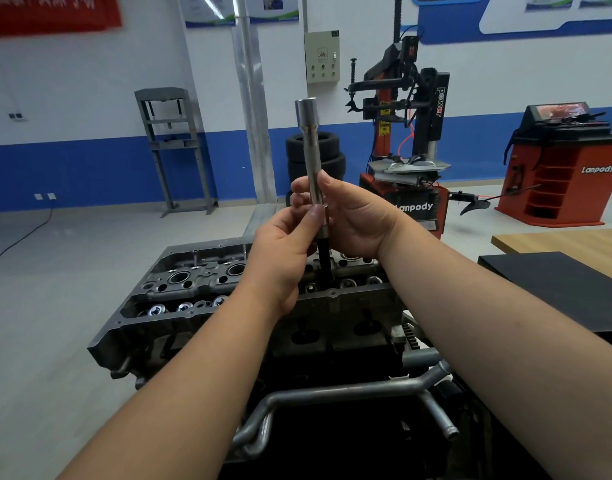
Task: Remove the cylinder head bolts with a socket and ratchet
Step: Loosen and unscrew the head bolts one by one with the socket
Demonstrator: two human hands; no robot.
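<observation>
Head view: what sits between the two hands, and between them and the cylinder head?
Both the left hand and right hand grip an upright extension bar; its dark lower shaft runs down to the cylinder head.

Bright even light, wide-angle edge distortion.

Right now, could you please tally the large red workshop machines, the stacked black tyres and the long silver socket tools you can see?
Large red workshop machines: 2, tyre changer and wheel balancer
Stacked black tyres: 2 plainly visible
Long silver socket tool: 1
Total: 5
</observation>
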